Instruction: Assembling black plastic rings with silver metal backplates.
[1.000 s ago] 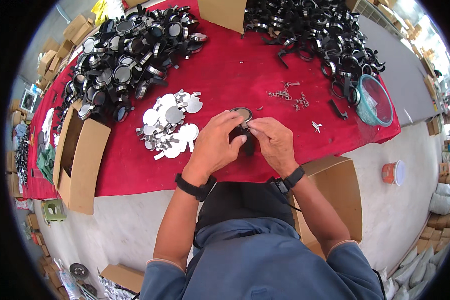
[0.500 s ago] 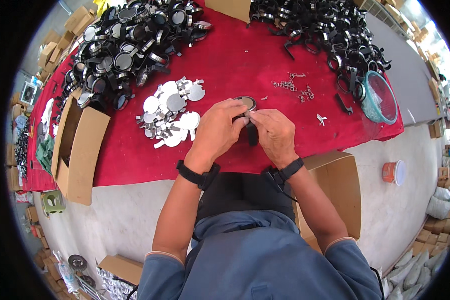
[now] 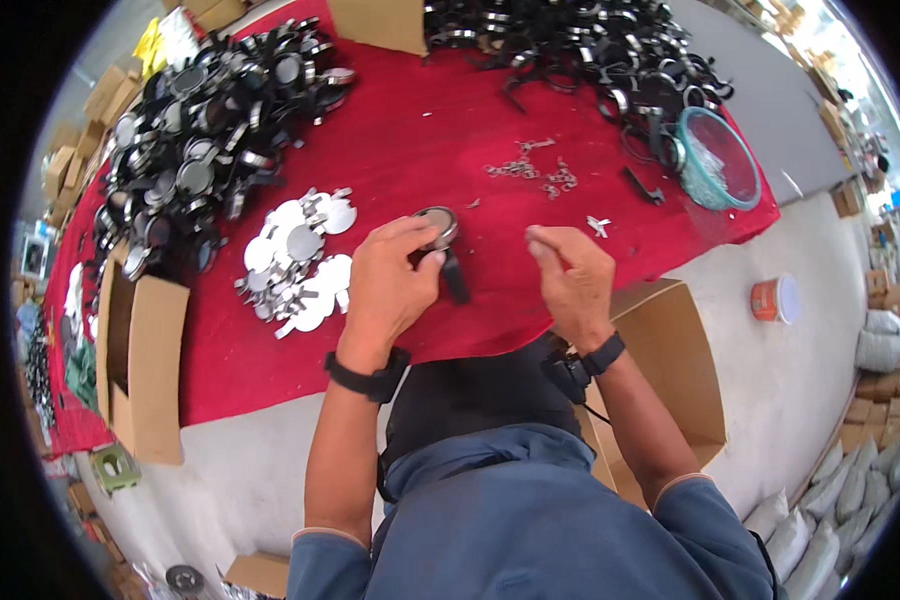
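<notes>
Head view: the left hand [image 3: 390, 285] is clamped on a small assembly near the front edge of the red table [image 3: 450, 120], its fingers wrapped round a round metal disc [image 3: 436, 222] with a black strap [image 3: 456, 280] hanging from it toward the person. The strap's long axis runs roughly from the disc back to the front edge. The right hand [image 3: 570, 275] sits just to the right of the assembly, apart from it, fingertips pinched together, though whether they hold a small part I cannot tell. The left hand is plainly the nearer. A spread of silver discs [image 3: 295, 260] lies left of the left hand, small metal clips [image 3: 530, 175] lie beyond the right hand, and a teal bowl [image 3: 720, 160] sits at the right edge
</notes>
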`<state>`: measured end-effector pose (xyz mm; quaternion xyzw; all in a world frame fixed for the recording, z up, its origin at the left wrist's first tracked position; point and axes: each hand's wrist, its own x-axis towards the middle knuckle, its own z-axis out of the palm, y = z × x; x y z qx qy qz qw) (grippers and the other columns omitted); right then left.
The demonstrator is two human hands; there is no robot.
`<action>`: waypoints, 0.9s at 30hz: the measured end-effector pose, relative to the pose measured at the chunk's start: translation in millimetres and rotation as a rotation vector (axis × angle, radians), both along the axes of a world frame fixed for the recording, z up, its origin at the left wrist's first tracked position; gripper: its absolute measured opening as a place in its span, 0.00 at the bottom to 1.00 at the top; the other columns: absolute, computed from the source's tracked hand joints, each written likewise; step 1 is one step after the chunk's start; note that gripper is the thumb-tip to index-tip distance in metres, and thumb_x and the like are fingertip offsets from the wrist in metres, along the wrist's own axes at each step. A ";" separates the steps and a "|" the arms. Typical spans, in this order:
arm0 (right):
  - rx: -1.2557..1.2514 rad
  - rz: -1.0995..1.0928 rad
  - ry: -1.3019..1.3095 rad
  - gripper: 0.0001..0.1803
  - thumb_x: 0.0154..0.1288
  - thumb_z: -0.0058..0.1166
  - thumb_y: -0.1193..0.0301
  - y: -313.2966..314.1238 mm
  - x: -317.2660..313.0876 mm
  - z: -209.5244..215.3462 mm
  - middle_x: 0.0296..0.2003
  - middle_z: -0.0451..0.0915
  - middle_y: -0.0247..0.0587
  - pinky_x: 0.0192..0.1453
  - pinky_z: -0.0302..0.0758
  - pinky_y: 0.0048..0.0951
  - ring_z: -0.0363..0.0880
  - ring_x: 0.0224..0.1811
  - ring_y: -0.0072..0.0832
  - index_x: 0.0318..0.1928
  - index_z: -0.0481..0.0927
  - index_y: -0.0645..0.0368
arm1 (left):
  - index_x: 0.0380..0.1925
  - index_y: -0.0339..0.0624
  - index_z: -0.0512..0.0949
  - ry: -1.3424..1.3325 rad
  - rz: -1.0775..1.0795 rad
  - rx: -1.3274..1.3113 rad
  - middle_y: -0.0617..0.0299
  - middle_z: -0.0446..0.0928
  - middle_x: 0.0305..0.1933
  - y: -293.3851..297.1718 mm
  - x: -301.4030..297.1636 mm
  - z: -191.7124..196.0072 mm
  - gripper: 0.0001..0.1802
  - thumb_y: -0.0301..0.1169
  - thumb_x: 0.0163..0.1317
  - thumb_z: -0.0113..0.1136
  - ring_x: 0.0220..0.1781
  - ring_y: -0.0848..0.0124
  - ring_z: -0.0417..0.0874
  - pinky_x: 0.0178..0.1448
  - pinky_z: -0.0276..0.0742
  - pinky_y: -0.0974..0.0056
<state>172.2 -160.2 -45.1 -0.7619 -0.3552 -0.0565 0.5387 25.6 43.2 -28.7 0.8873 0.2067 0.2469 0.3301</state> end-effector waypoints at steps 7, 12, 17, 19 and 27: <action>-0.384 -0.365 0.041 0.09 0.69 0.69 0.72 -85.8 80.3 -5.5 0.39 0.89 0.49 0.49 0.84 0.40 0.91 0.42 0.43 0.47 0.92 0.61 | 0.54 0.37 0.91 0.052 -0.036 -0.108 0.48 0.90 0.61 2.8 2.3 6.9 0.19 0.23 0.62 0.75 0.62 0.55 0.91 0.67 0.84 0.58; -0.466 -0.195 -0.035 0.09 0.67 0.69 0.68 -83.3 90.8 -12.0 0.38 0.88 0.51 0.49 0.83 0.46 0.89 0.41 0.49 0.43 0.93 0.60 | 0.55 0.36 0.91 0.090 0.018 -0.129 0.49 0.90 0.61 -4.5 5.3 13.8 0.19 0.22 0.62 0.72 0.60 0.56 0.92 0.64 0.85 0.59; -0.579 -0.236 -0.027 0.10 0.69 0.69 0.65 -64.1 78.9 -0.8 0.39 0.88 0.51 0.52 0.83 0.49 0.88 0.45 0.50 0.42 0.93 0.59 | 0.53 0.36 0.91 0.058 0.083 -0.098 0.50 0.91 0.60 -7.6 7.9 4.3 0.18 0.21 0.61 0.72 0.58 0.57 0.93 0.60 0.87 0.60; -0.661 -0.271 -0.011 0.11 0.70 0.68 0.64 -57.9 75.3 -0.4 0.40 0.88 0.51 0.53 0.83 0.50 0.88 0.46 0.50 0.42 0.93 0.59 | 0.53 0.36 0.91 0.059 0.087 -0.084 0.50 0.91 0.60 -8.9 9.0 4.9 0.18 0.21 0.61 0.72 0.58 0.57 0.93 0.60 0.86 0.60; -0.693 -0.384 -0.183 0.08 0.70 0.68 0.68 -47.7 67.1 -13.6 0.39 0.85 0.50 0.50 0.83 0.52 0.87 0.45 0.52 0.41 0.88 0.59 | 0.53 0.36 0.92 0.069 0.109 -0.160 0.51 0.91 0.60 -9.6 10.5 6.0 0.18 0.21 0.61 0.72 0.61 0.56 0.92 0.61 0.86 0.60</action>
